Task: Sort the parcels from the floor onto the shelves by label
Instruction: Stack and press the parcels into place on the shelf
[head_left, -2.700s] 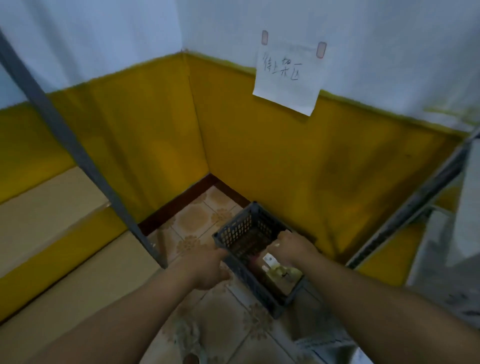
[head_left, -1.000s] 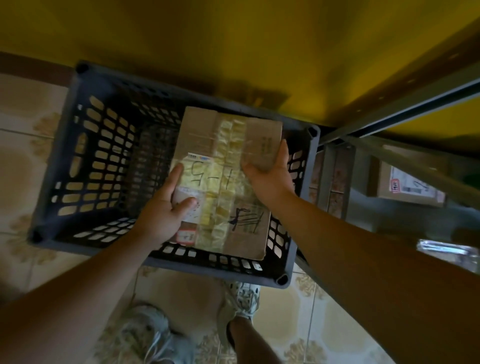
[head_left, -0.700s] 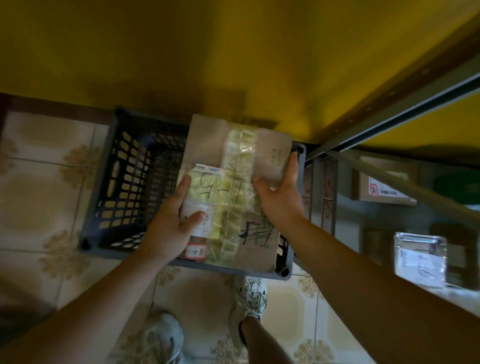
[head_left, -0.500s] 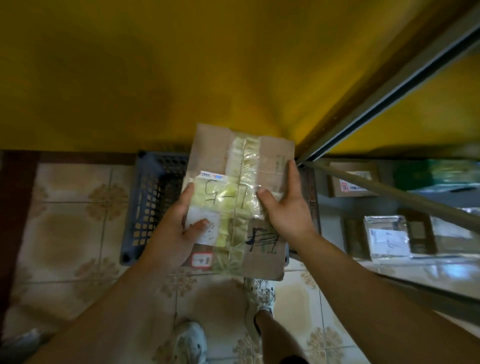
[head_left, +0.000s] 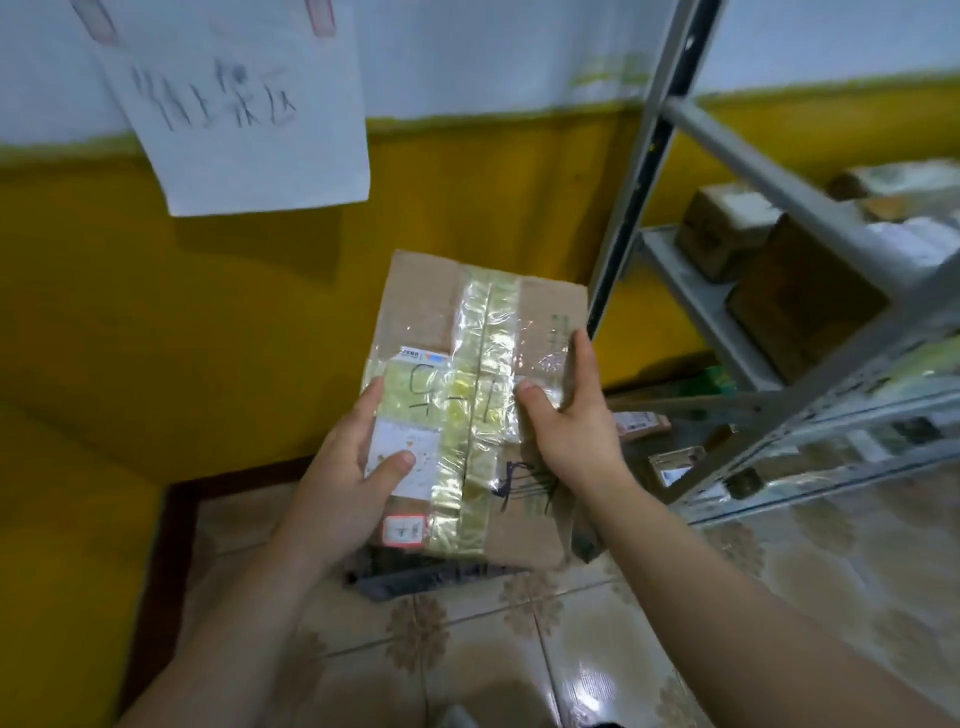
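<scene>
as left hand (head_left: 340, 486) and right hand (head_left: 574, 434) hold it, the parcel (head_left: 423, 306) rises.

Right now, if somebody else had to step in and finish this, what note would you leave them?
Left hand: grips the parcel by its left edge, thumb on its white label.
Right hand: grips the right edge, thumb on the tape.
Parcel: taped cardboard, held up above the dark basket on the floor.
Done: this parcel is off the floor.
Left: read its handwritten mark, too blurred for me to be sure of, and set it on the matching shelf of the rack at right, which already carries boxes.
</scene>
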